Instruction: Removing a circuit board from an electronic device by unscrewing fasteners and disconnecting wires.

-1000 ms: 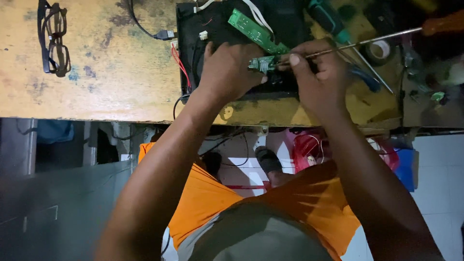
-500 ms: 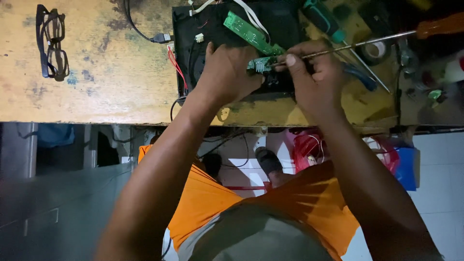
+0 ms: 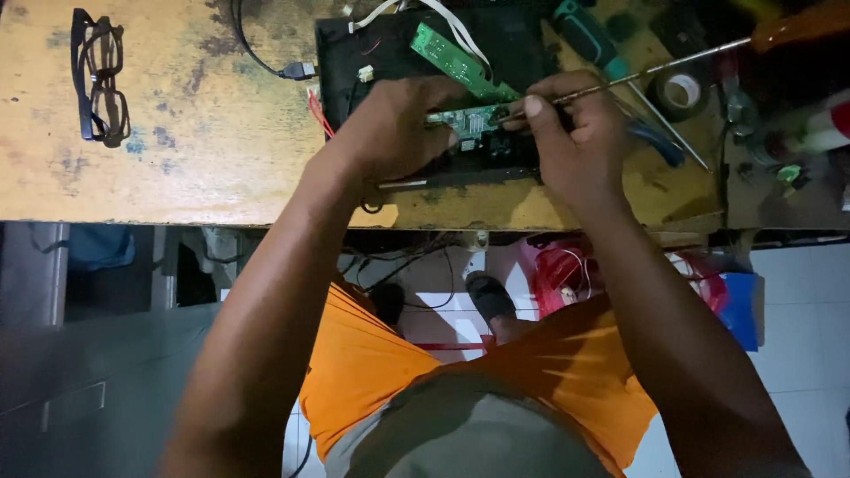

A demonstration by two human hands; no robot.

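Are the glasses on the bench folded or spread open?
Folded: the black glasses lie flat on the wooden bench, their temples tucked alongside the lenses.

Warm light falls on the surface [image 3: 177, 133], brightest at its left and middle. The top right corner is dim and murky. Below the edge, the floor [image 3: 797, 354] and left side sit in shadow. Forearms look dark, slightly soft. Mild wide-angle stretch at the edges; no strong glare.
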